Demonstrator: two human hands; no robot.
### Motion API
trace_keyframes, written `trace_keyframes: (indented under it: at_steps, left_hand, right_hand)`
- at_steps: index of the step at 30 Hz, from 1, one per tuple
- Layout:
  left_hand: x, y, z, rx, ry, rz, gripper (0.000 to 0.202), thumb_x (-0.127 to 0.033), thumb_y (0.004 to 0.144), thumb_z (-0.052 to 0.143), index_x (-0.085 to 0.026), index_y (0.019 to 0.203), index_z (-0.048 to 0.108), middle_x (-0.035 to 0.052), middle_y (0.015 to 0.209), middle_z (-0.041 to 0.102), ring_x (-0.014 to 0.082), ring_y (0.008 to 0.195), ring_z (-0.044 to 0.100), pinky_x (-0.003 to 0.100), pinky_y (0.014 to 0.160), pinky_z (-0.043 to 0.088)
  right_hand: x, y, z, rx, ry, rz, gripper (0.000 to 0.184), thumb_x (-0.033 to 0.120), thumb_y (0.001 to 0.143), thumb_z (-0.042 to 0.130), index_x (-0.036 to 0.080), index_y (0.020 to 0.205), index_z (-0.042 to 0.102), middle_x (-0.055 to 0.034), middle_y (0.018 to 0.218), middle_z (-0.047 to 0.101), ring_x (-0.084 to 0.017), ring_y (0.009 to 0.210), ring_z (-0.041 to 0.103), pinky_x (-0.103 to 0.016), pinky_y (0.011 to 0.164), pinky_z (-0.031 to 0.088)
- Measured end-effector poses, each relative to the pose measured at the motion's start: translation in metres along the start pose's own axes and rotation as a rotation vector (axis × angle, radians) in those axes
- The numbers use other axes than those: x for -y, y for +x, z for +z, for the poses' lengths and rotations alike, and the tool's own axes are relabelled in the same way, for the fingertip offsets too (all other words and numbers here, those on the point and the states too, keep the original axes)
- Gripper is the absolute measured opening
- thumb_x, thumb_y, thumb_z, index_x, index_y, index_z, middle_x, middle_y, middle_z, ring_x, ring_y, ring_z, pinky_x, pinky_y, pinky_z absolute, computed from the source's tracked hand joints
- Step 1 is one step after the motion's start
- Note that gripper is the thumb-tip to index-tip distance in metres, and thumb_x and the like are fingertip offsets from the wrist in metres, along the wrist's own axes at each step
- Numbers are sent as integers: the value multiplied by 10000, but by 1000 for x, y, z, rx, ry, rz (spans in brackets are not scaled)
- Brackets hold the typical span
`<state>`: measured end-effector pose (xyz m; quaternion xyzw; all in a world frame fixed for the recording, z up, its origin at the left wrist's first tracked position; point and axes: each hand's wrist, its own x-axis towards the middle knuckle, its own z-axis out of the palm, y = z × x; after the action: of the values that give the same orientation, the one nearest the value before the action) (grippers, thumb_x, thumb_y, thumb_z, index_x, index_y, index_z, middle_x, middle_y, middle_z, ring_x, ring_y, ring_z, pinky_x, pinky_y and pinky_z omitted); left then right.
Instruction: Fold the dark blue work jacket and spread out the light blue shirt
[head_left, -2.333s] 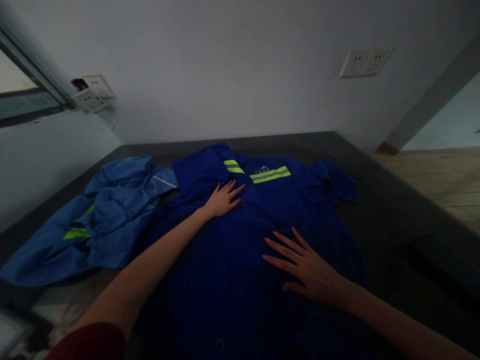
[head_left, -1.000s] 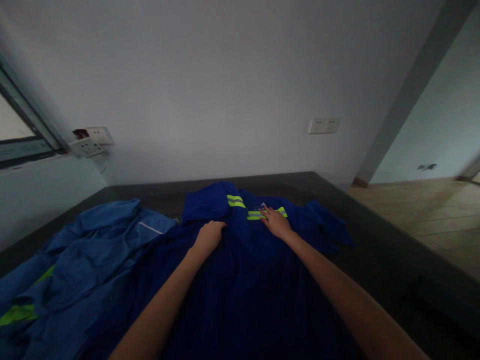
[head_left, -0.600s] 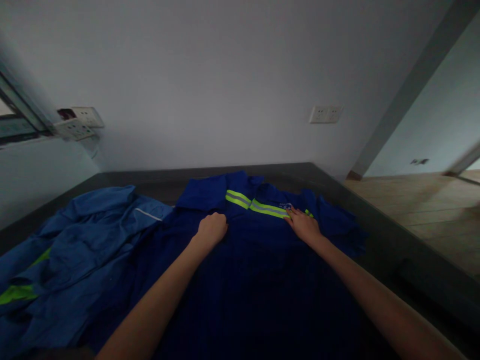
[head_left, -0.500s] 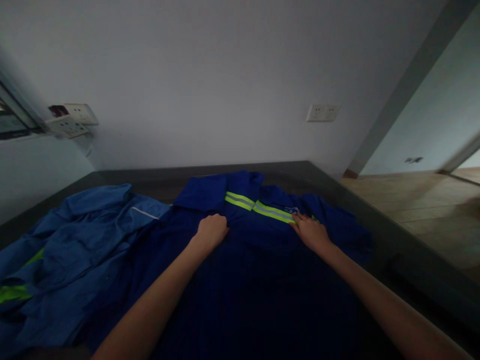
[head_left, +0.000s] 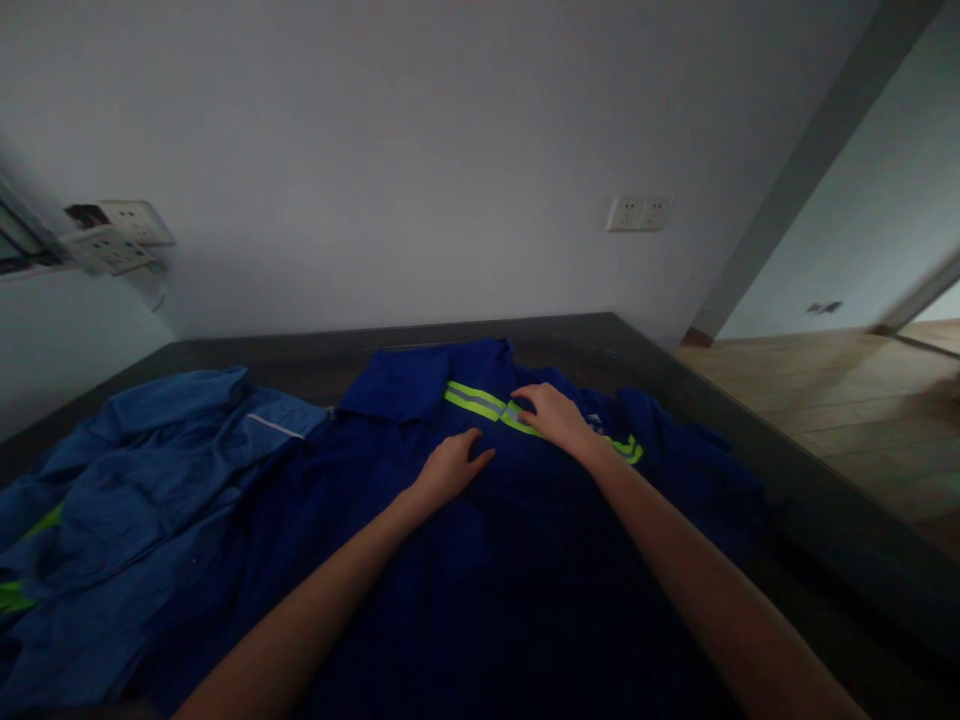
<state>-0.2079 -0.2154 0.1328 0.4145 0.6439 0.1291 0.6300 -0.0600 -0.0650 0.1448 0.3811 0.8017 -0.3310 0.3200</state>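
A dark blue work jacket (head_left: pixel 480 530) with yellow-green and grey reflective stripes lies spread on a dark table. Over the jacket's front, below the stripe, is my left hand (head_left: pixel 448 468); its thumb and fingers are apart and nothing is between them. My right hand (head_left: pixel 553 412) is at the chest stripe (head_left: pixel 474 400), beside the front seam, with curved fingers and the thumb apart from them. Whether its fingertips touch the cloth I cannot tell. Part of the stripe and of the white chest lettering (head_left: pixel 595 422) is hidden behind this hand.
A lighter blue garment (head_left: pixel 161 470) with a white strip lies crumpled at the left, against the jacket. The dark table (head_left: pixel 570 335) meets a grey wall with a double socket (head_left: pixel 640 213). More sockets (head_left: pixel 135 222) are at the left. Pale floor (head_left: pixel 795 385) shows past the table's right edge.
My right hand has moved left along the stripe, from the lettering toward the front seam. My left hand has opened from a closed shape and shifted slightly right. The view has tilted slightly.
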Motion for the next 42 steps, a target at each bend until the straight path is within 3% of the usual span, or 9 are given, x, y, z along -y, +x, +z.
trace_keyframes:
  at_steps: [5,11,16,21,25,29,32,36,42]
  left_hand:
    - [7,7,5,30,-433,-29,64,-219,813,561,-160,837,563,10,766,634,154,715,596,242,641,445]
    - [2,7,2,111,-889,-196,132,-228,813,540,-156,923,543,-10,709,613,112,593,568,208,565,432]
    - [-4,4,-11,41,-631,-158,218,-336,832,551,-159,959,539,-44,605,538,109,515,507,205,498,377]
    - [-17,-7,-29,-84,-271,-10,327,-184,791,574,-189,1110,504,-3,800,604,151,698,599,254,648,450]
    - [-22,-17,-42,26,-53,138,331,-61,776,481,-209,1060,568,44,1008,639,195,944,609,318,852,458]
    - [-16,-23,-49,147,121,135,327,-51,784,451,-200,1006,640,51,989,650,205,939,608,325,880,456]
    - [-15,-26,-52,122,185,95,310,-94,813,476,-203,1046,647,55,1033,631,206,947,603,324,888,455]
    - [-23,-24,-52,-86,210,94,214,-207,855,525,-176,1015,663,77,1080,578,214,990,569,340,914,442]
    - [-25,-16,-44,-167,-6,121,164,-243,867,536,-171,863,683,32,806,606,151,736,561,262,691,433]
  right_hand:
    - [-7,9,29,46,-24,-85,382,181,813,629,185,1193,591,-100,1188,560,-243,1127,483,-344,930,427]
    - [-12,8,22,28,-31,-77,139,245,806,666,180,929,673,-96,1092,564,-245,1050,487,-341,855,407]
    - [-4,5,-2,70,123,-121,121,262,874,569,169,889,645,-52,908,659,-186,867,575,-301,797,381]
    - [4,-2,-21,65,246,-103,198,323,868,571,171,955,664,-49,916,685,-171,812,602,-250,709,382]
    - [13,-5,-19,134,204,-85,275,390,803,654,169,957,712,-50,839,688,-177,751,602,-255,668,374]
    - [22,-7,-18,175,292,-109,209,322,783,667,169,909,732,-16,743,671,-153,693,591,-247,654,381]
    - [28,-9,-22,131,350,-130,181,302,788,649,178,895,727,-14,782,678,-155,729,597,-255,695,402]
    - [32,-10,-24,48,386,-129,171,303,805,622,191,895,715,-30,875,696,-180,814,612,-281,763,419]
    - [36,-10,-24,23,414,-118,187,318,807,618,182,895,712,-33,869,702,-191,824,619,-291,770,428]
